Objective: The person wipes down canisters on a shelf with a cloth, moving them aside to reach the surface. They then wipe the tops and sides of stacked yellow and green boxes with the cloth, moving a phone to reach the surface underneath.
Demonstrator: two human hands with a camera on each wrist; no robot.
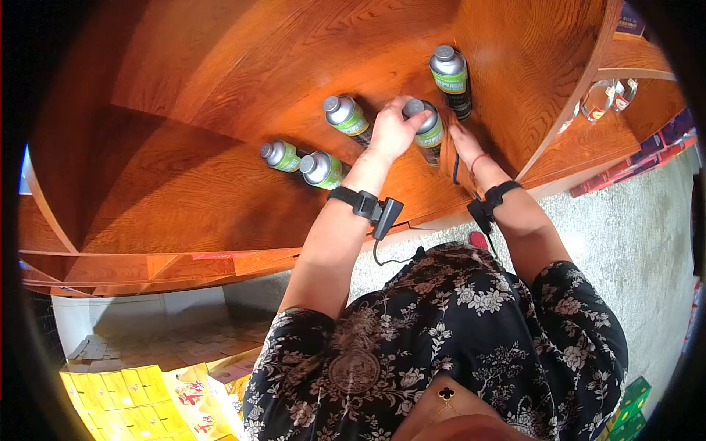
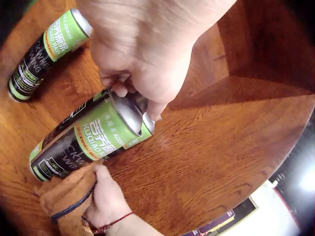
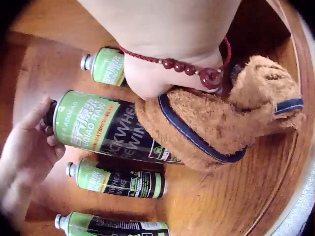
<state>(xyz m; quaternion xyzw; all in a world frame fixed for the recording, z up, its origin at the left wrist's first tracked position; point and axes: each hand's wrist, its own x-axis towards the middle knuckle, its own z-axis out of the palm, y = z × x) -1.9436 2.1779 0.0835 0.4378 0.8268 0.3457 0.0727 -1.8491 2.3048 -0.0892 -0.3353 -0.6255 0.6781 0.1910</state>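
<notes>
Fingers of my left hand [image 1: 396,132] grip a green-and-black metal can [image 1: 429,138] around its grey cap and silver shoulder. The can stands on the wooden shelf, its label turned toward the right wrist camera. My right hand [image 1: 469,145] holds a brown cloth [image 3: 197,129] with a navy edge against the can's lower side. Most of the right fingers are hidden by the cloth in the right wrist view. In the left wrist view, the right thumb lies over the cloth [image 2: 69,194] near the can's base.
Similar cans stand around: one [image 1: 451,77] behind on the right, and others [image 1: 346,114] [image 1: 281,156] [image 1: 323,169] to the left. A wooden partition [image 1: 540,88] rises on the right, with glass items [image 1: 599,99] beyond. Yellow boxes [image 1: 121,397] sit lower left.
</notes>
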